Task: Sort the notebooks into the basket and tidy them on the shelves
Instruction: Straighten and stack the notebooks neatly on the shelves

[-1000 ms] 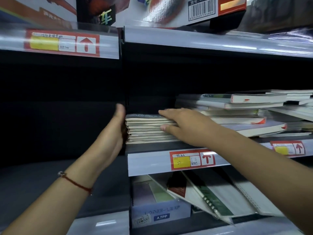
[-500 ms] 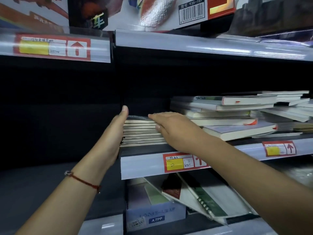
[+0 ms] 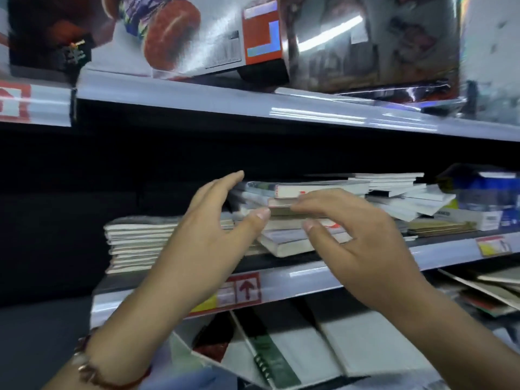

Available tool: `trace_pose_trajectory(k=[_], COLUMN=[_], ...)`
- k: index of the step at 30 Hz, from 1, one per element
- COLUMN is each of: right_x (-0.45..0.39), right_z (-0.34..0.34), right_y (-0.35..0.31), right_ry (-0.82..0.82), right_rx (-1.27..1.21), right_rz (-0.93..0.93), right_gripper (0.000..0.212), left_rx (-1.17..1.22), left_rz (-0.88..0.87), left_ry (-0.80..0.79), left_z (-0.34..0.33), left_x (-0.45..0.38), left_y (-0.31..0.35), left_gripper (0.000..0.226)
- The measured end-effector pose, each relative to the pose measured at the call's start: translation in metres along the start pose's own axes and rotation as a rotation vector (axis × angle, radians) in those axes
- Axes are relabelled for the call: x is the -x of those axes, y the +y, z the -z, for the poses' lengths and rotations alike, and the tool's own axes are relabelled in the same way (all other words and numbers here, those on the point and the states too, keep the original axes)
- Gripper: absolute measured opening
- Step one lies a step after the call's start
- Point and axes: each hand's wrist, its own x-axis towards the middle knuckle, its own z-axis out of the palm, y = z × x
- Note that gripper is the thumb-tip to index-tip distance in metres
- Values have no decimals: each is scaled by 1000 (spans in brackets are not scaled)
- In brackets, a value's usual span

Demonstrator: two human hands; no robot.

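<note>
A squared stack of thin notebooks (image 3: 135, 243) lies at the left end of the middle shelf (image 3: 309, 277). To its right sits a looser pile of thicker notebooks (image 3: 292, 243). My left hand (image 3: 208, 232) is spread in front of that pile's left side, fingers straight, thumb reaching toward it. My right hand (image 3: 351, 235) hovers at the pile's front with relaxed fingers, fingertips near the book edges. Neither hand grips anything. No basket is in view.
More untidy notebooks and boxes (image 3: 439, 204) fill the shelf's right part. Toy boxes (image 3: 197, 35) stand on the upper shelf. Spiral notebooks (image 3: 275, 358) lean on the lower shelf. Left of the stack the bay is dark.
Both hands have left the thin left stack and moved right to the thicker pile. The view has shifted right and closer.
</note>
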Motion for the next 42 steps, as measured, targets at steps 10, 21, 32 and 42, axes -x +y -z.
trace_pose_trajectory(k=[10, 21, 32, 42], right_x=[-13, -40, -59, -55], right_z=[46, 22, 7, -8], right_y=[89, 119, 130, 128], right_ry=[54, -288, -362, -265], right_rx=[-341, -143, -27, 72], right_rz=[-527, -501, -493, -486], right_gripper=[34, 63, 58, 51], left_rx=[-171, -283, -405, -463], left_rz=[111, 141, 132, 176], left_ry=[75, 100, 111, 73], left_z=[-54, -38, -38, -41], left_x=[-39, -54, -77, -91], left_y=[15, -4, -13, -18], left_gripper=[65, 76, 52, 42])
